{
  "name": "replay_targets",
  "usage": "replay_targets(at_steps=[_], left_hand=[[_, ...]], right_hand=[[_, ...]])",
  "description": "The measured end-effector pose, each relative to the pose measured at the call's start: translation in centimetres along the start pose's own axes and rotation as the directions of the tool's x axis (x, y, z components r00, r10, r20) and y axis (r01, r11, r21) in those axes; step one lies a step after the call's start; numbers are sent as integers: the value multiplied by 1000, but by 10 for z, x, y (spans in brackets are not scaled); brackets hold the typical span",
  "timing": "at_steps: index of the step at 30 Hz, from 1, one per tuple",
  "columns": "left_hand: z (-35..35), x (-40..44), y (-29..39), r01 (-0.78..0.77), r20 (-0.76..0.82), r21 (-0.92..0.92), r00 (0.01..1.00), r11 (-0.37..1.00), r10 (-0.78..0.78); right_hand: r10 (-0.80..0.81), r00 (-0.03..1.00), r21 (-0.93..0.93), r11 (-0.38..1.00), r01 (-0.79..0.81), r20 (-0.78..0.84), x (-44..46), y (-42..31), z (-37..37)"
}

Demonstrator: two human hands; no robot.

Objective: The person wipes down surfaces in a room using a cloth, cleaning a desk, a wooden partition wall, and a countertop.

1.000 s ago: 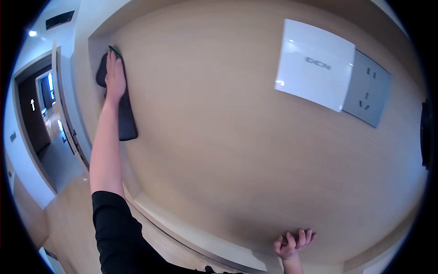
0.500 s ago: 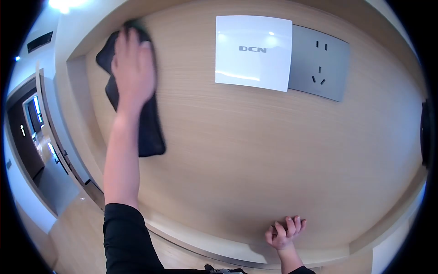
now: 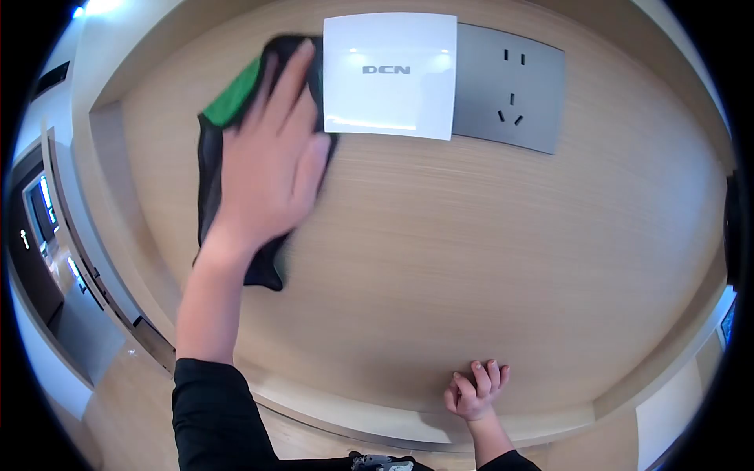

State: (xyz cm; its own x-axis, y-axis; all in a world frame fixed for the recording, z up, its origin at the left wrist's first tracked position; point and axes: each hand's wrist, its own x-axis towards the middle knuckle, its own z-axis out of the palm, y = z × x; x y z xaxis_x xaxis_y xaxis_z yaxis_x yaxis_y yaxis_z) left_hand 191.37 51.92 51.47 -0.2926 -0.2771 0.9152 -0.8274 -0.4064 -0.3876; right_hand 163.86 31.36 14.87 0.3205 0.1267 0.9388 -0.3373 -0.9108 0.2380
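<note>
While the black-and-green cloth lies just left of the white DCN plate, the left hand has its grip spread over its upper middle, suitable for seemingly soft, light fabric, and the right hand, well below the plate, is loosely half-curled, holding nothing.

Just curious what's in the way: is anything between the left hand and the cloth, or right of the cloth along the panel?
Nothing visible separates the left hand from the cloth. At the cloth's upper right stand the white DCN plate, then the gray socket plate; just below them, nothing visible blocks the wood-grain panel.
</note>
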Motion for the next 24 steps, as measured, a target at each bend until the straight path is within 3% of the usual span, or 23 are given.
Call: replay_targets(at_steps=[3, 5, 9, 12, 13, 14, 17, 18, 21, 24], left_hand=[[1, -42, 21, 53, 83, -70, 995, 996, -47], [-3, -73, 27, -43, 155, -6, 987, 999, 43], [-8, -91, -10, -14, 114, 8, 993, 1000, 13], [-5, -104, -86, 129, -112, -12, 985, 992, -130], [-5, -116, -116, 231, -156, 69, 963, 970, -219], [-5, -131, -149, 399, -179, 64, 906, 915, -383], [-11, -197, -241, 673, -210, 26, 727, 739, -654], [-16, -222, -254, 712, -180, -19, 689, 702, -702], [-9, -287, -274, 603, -143, 111, 796, 790, -588], [-4, -282, -236, 689, -182, -38, 707, 724, -683]], right_hand=[[16, 1000, 26, 1000, -16, -6, 1, -2, 0], [5, 1000, 16, 1000, -5, -16, 4, -1, 1], [-11, 1000, -35, 999, 10, -19, -1, 3, 2], [-39, 999, -25, 999, 38, -18, 1, 3, 2], [-41, 999, -31, 999, 41, -18, 1, 2, 3], [-43, 999, -38, 998, 43, -17, 0, 2, 3], [-51, 998, -44, 998, 50, -23, 3, 1, 3], [-53, 998, -45, 998, 52, -28, 5, 1, 3], [-56, 998, -51, 997, 54, -31, 7, -1, 3], [-51, 998, -50, 998, 49, -25, 4, 1, 3]])
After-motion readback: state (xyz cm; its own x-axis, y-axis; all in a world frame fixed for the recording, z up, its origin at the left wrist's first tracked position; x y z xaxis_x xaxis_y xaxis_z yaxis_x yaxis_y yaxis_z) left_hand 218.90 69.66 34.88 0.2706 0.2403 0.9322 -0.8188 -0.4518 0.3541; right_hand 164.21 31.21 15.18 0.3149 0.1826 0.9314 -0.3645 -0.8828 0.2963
